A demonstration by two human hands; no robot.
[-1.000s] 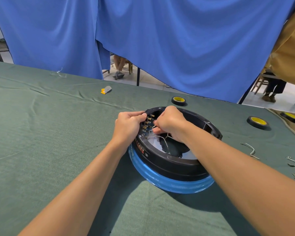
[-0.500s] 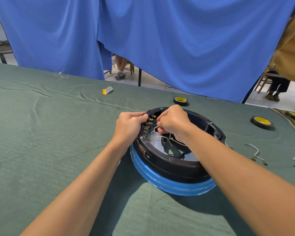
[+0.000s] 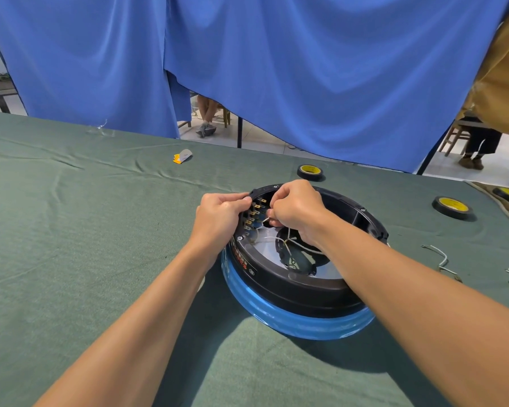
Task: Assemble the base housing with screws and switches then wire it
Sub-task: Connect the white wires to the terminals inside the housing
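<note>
Since 1 s ago the right hand [image 3: 297, 211] has lifted, pinching a white wire [image 3: 276, 238] end beside the switch terminals [image 3: 254, 212]. Left hand [image 3: 219, 218] grips the rim of the base housing [image 3: 291, 286], which sits on the green table [image 3: 100, 230]. Wiring looks underway.

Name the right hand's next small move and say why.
Probably ease the right hand leftward to slide the wire end onto a brass tab: the pinched tip sits just short of the row, and the left hand grips the housing.

Green tablecloth [image 3: 71, 230] — blue curtain [image 3: 306, 69] behind
</note>
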